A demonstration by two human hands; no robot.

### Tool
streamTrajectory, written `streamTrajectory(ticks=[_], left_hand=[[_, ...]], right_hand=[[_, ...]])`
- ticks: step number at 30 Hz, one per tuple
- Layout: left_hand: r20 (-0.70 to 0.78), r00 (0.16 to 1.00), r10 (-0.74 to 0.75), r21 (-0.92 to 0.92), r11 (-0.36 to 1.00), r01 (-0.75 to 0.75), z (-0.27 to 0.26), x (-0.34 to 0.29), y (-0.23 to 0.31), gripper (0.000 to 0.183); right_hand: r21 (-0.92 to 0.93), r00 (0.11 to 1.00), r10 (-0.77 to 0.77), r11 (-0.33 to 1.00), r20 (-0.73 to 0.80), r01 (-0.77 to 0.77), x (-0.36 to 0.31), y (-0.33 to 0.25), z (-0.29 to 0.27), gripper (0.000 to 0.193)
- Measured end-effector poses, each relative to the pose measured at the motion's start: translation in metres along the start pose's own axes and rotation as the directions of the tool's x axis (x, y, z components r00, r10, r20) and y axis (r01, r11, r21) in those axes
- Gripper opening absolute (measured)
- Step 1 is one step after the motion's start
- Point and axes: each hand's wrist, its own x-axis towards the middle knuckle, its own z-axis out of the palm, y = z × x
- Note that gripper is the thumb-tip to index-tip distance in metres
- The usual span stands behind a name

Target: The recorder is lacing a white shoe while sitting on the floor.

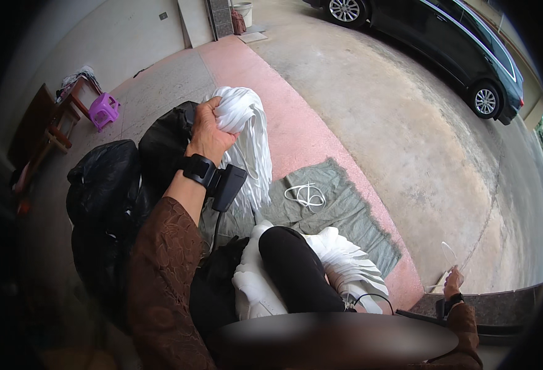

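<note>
My left hand (211,132) is raised ahead of me, its fingers wrapped round the gathered top of a thick bundle of white strips (253,145). The strips hang down toward a grey-green cloth (355,216). Far off to the right, my right hand (453,282) is closed on a thin white strip (448,251), which loops up above the fingers. A loose white strip (308,196) lies coiled on the cloth. Fanned white pieces (352,259) spread around my black-clad leg (296,271); their exact kind cannot be made out.
Black plastic bags (105,179) stand close on my left. Beyond them are a purple stool (103,111) and a wooden bench (68,111). A pink strip of floor (296,117) borders the concrete, where a dark car (432,43) is parked. A white bucket (243,12) stands at the back.
</note>
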Motion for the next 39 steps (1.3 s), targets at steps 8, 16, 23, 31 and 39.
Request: streamTrajectory(ticks=[8,16,23,31,39], left_hand=[[0.241,0.965,0.1,-0.044,0.995,-0.092,0.013,0.042,-0.158,0.046],[-0.121,0.598,-0.792,0.627,0.406,0.665,-0.101,-0.07,-0.351,0.097],[0.672,0.737,-0.074,0.701,0.382,-0.602,-0.13,-0.132,-0.221,0.04],[0.612,0.772,0.17,0.784,-0.254,-0.566,-0.239,-0.236,-0.143,0.052],[0.227,0.972,0.066,0.974,-0.036,-0.225,-0.277,-0.273,-0.181,0.074]], right_hand=[[-0.039,0.946,0.199,0.98,0.257,-0.196,-0.103,0.023,0.047,0.035],[-0.211,0.852,0.26,0.961,0.453,-0.181,-0.158,0.022,0.08,0.032],[-0.157,0.702,0.076,0.986,0.708,0.052,-0.206,-0.037,0.186,0.017],[0.028,0.144,-0.128,0.835,0.981,0.549,-0.332,-0.123,0.324,0.034],[-0.254,0.218,0.186,0.903,0.958,0.347,-0.38,-0.065,0.497,0.028]])
